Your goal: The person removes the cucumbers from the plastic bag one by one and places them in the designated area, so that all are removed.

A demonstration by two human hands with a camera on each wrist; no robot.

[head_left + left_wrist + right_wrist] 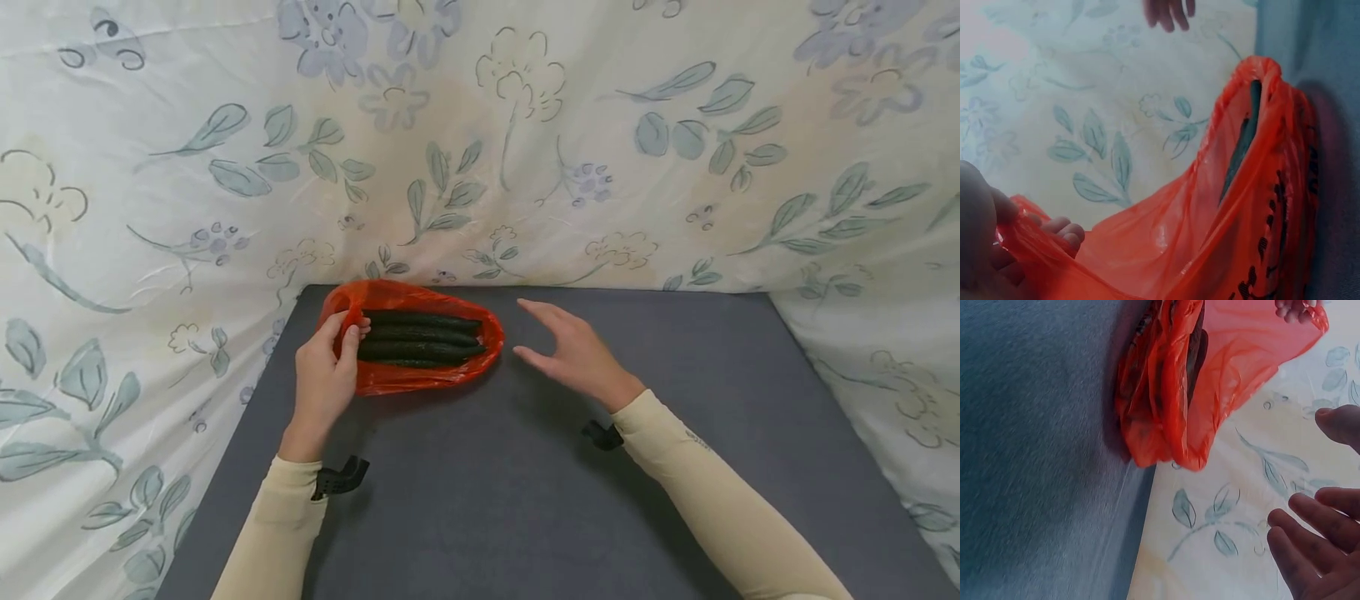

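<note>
Several dark green cucumbers (420, 337) lie side by side inside a red plastic bag (431, 383) near the back left of the table. The bag's mouth faces up, so the cucumbers show from above. At the bag's left end my left hand (327, 367) pinches a gathered part of the plastic between thumb and fingers. In the left wrist view that pinched part of the bag (1154, 250) is pulled up. My right hand (573, 350) hovers just right of the bag, thumb and fingers spread, touching nothing. The right wrist view shows its fingers (1310, 544) apart from the plastic.
The bag lies on a dark grey tabletop (480, 500). A pale cloth with flowers and leaves (525, 150) hangs behind the table's back edge and along both sides. Black wrist straps (341, 479) sit over the cream sleeves.
</note>
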